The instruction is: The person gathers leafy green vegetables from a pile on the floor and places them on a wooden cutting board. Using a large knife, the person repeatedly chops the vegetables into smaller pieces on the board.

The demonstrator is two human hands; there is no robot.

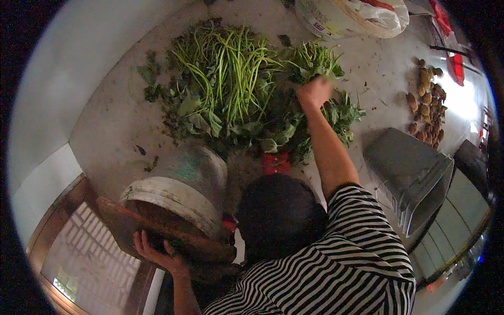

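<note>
Near a pale wall [107, 47], right hand [315, 92] touches greens [311, 56] on grey floor [113, 126], left hand [164, 254] a board [119, 221], grips unclear.

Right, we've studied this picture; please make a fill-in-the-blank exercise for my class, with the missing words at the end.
1. The right hand is at the leafy greens, whose long stems are coloured ____.
2. The sleeve is patterned with black and white ____.
3. The left hand, at the brown board, appears ____ (higher/lower) in the picture than the right hand.
4. The brown tubers lie toward the picture's ____ (left/right) side.

Missing words: green; stripes; lower; right.
</note>
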